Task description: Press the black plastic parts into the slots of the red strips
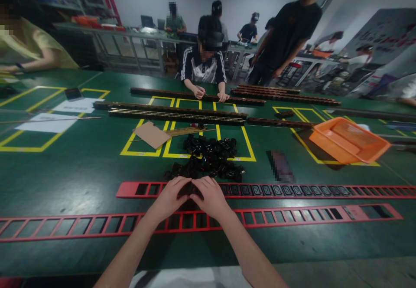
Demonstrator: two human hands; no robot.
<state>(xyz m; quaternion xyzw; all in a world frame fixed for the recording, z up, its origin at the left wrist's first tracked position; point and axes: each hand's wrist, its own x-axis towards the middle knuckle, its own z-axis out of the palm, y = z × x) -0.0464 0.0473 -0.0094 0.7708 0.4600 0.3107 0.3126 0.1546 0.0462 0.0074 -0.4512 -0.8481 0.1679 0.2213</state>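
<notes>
Just beyond left grip (171, 194) and right grip (211, 195) lie heaped black parts (209, 151).

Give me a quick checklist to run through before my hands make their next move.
1. Both hands in place: ok. Left hand and right hand are close together over the far red frame.
2. Grip on a piece confirmed: cannot tell. The hands hide whatever is between the fingers.
3. Loose black parts close by: ok, piled just beyond the hands.
4. Every slot of the far frame occupied: not ok. Black inserts fill a run right of your hands; open slots follow.
5. Co-worker's hands clear of yours: ok, across the table.
6. Orange bin clear of your hands: ok, off to the right.
</notes>
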